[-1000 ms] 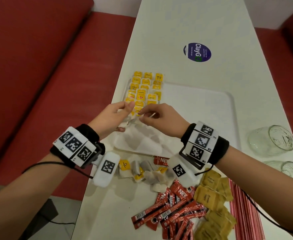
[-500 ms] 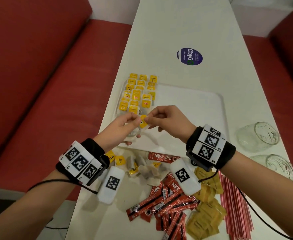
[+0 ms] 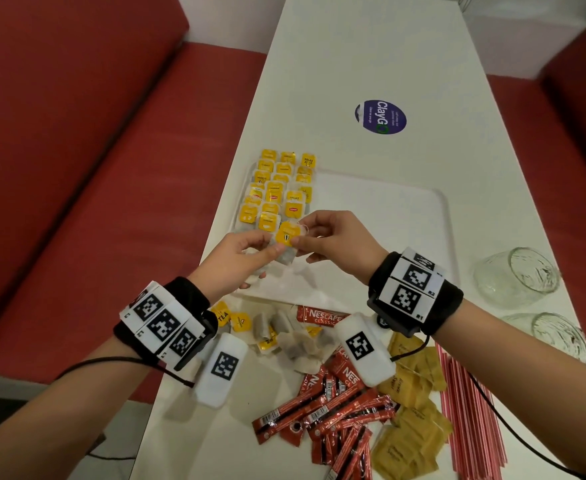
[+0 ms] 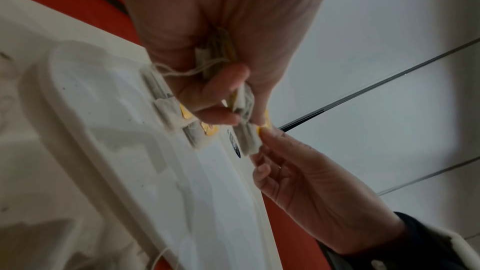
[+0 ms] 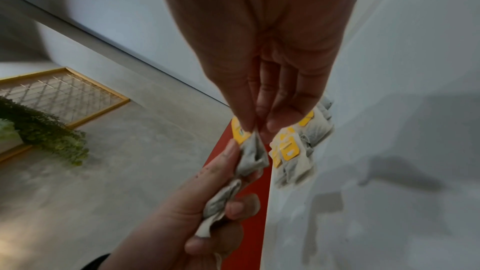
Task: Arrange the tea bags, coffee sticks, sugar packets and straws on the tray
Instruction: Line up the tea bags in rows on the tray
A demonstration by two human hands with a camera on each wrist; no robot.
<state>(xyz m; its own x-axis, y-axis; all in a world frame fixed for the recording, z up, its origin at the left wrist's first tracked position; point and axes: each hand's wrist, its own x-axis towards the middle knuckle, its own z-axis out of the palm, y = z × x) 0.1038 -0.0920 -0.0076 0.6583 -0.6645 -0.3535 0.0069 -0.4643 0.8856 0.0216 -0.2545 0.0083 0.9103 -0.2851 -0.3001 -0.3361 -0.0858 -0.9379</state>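
Over the near left corner of the white tray [image 3: 381, 216] both hands meet on one tea bag [image 3: 287, 237] with a yellow tag. My right hand [image 3: 322, 237] pinches that bag at its top, seen as a grey pouch [image 5: 250, 149] in the right wrist view. My left hand [image 3: 246, 254] grips a bunch of tea bags [image 5: 221, 202] in its curled fingers and touches the same bag [image 4: 249, 137]. Rows of yellow-tagged tea bags [image 3: 277, 188] lie on the tray's left side.
Loose tea bags [image 3: 284, 337], red coffee sticks [image 3: 333, 420], tan sugar packets [image 3: 409, 427] and red-striped straws [image 3: 471, 420] lie on the white table nearer me. Two glasses [image 3: 516, 275] lie on their sides at the right. A round blue sticker [image 3: 381, 116] is farther up the table.
Both hands have lifted from the tray's left corner and drawn toward me. The right hand now pinches a tea bag out of the left hand's bunch.
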